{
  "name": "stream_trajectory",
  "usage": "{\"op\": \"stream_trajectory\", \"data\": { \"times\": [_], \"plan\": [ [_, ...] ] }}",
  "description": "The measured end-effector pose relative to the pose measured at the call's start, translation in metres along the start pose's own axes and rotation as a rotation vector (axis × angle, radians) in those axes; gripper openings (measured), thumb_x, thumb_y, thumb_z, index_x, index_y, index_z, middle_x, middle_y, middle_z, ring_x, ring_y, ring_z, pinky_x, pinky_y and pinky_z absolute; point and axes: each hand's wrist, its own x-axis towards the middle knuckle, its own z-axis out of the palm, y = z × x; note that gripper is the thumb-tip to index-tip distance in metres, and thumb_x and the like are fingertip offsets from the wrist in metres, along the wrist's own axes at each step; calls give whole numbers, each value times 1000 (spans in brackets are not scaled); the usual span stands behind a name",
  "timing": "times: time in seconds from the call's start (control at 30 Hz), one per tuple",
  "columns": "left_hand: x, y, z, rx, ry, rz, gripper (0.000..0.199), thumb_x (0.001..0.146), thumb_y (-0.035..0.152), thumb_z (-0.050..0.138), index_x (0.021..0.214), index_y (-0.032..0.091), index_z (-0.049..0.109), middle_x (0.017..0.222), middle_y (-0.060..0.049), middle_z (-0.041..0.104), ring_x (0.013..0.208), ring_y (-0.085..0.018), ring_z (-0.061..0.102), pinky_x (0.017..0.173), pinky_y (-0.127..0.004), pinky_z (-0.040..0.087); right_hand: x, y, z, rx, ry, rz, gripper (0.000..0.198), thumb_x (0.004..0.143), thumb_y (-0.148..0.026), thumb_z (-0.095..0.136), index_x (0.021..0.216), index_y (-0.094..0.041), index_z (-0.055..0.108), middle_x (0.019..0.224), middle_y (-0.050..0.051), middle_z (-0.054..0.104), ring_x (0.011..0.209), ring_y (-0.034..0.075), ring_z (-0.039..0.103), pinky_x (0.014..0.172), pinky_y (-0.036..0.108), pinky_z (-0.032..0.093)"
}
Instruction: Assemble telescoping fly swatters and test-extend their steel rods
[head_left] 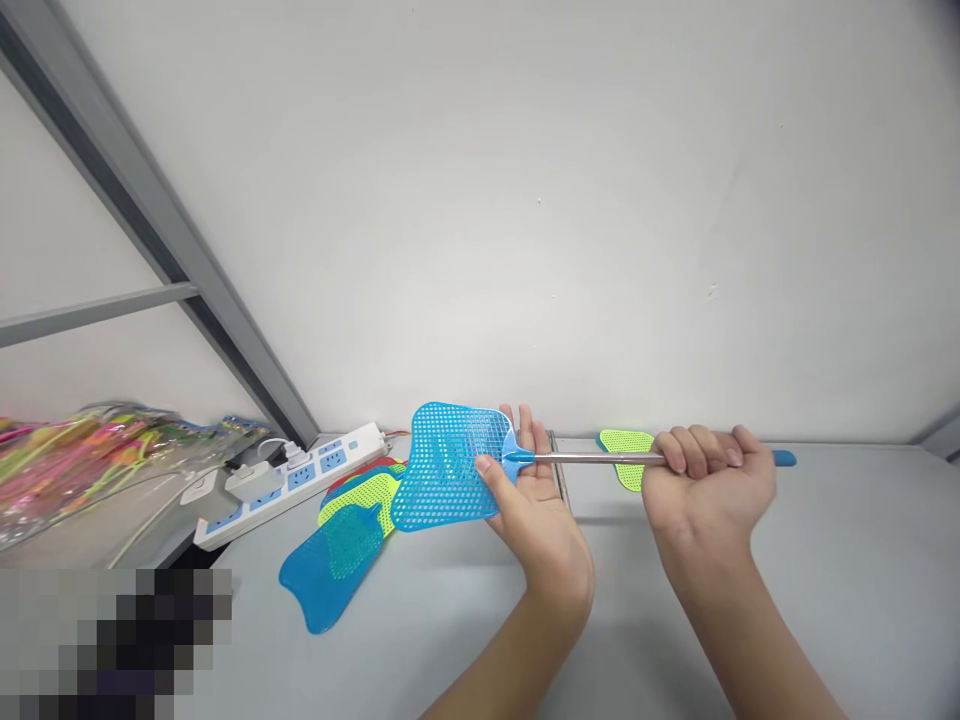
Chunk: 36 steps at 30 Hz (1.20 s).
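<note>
Above the grey table (847,560), my right hand (709,485) grips the blue swatter (447,470) by its metal rod (592,459), while my left hand (546,535) holds the mesh head (435,495) under its thumb. Light thumb, firm fist — that should spare the mesh.

Behind the held swatter (446,485), the wall (600,200) is bounding the worktop (847,570). Left of the swatter, loose swatters (322,585) and a power strip (345,455) with plugs (255,482) are blocking a low pass. The left hand (536,520) is filling the space at the swatter's neck (517,456), and the right hand (705,485) is obstructing its rod (592,459). Free room is opening above the swatter, and bare worktop is stretching right of its handle (784,458).
</note>
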Motion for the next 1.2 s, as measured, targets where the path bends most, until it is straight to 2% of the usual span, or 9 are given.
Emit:
{"op": "stream_trajectory", "data": {
  "times": [0.33,0.77,1.2],
  "plan": [
    [-3,7,5,-3,-28,20,39,84,34,34,117,14,40,123,-12,45,106,-18,49,91,-31,41,-1,8,-5,14,17,86,26,69,-14,37,54,-19,16,49,-8,7,34,6,13,29,17,21],
    [-2,3,1,-28,-5,-4,41,84,33,35,122,16,34,123,-12,45,104,-19,50,91,-32,40,-7,11,-5,3,15,67,25,70,-14,38,54,-19,18,49,-8,7,34,6,14,29,17,22],
    [-4,-1,-2,-16,-7,0,37,84,33,35,117,17,39,123,-12,45,104,-20,50,91,-34,41,-13,13,-2,-45,17,39,25,73,-17,37,54,-18,21,50,-8,7,35,5,14,30,17,22]
  ]
}}
